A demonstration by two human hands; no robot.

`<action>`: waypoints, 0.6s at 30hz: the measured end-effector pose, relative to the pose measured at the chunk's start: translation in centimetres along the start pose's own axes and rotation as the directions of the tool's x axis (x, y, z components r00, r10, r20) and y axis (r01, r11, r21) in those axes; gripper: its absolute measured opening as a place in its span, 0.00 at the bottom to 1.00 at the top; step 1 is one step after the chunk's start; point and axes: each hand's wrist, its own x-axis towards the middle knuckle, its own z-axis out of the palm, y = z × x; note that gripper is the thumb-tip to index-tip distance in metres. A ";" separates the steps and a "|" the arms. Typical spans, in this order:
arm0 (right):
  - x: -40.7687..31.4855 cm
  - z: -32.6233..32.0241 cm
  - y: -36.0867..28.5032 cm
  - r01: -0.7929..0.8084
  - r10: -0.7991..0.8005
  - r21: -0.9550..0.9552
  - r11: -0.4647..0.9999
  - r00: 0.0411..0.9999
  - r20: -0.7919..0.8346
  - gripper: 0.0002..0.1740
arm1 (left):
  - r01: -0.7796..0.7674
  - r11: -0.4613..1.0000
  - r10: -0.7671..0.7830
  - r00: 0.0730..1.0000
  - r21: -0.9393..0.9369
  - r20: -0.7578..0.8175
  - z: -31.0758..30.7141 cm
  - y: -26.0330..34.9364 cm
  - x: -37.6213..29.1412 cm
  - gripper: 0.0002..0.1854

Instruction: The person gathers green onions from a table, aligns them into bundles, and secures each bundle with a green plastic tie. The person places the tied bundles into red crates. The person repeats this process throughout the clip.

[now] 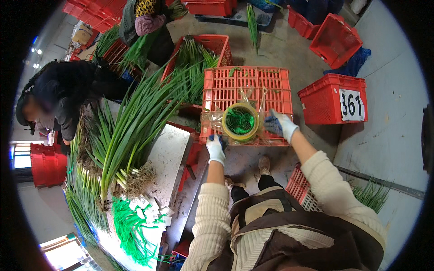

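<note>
An upturned red plastic crate (247,76) stands before me, its slatted bottom on top. On it sits a round, yellow-rimmed tube or ring (252,130), with bright green and a dark ribbed pattern inside. Clear plastic film (214,119) lies crumpled around the ring. My left hand (216,149), in a white glove with blue fingers, is at the crate's near left corner, beside the film. Its curled fingertips are partly hidden. My right hand (281,124), gloved alike, is just right of the ring, over the crate, with thumb and fingers apart.
At left, a metal table (169,144) carries spring onions (132,115), green ties (127,223) and white tags (151,211). A person (64,91) bends over its far side; another person (149,20) stands behind. A numbered red crate (320,103) is at right, a slatted crate (300,186) near my feet.
</note>
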 end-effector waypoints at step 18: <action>0.1 5.5 6.1 0.273 -0.272 -0.073 0.959 0.962 0.026 0.32 | -0.627 0.705 0.650 0.758 0.332 0.054 5.0 -3.7 -3.7 0.30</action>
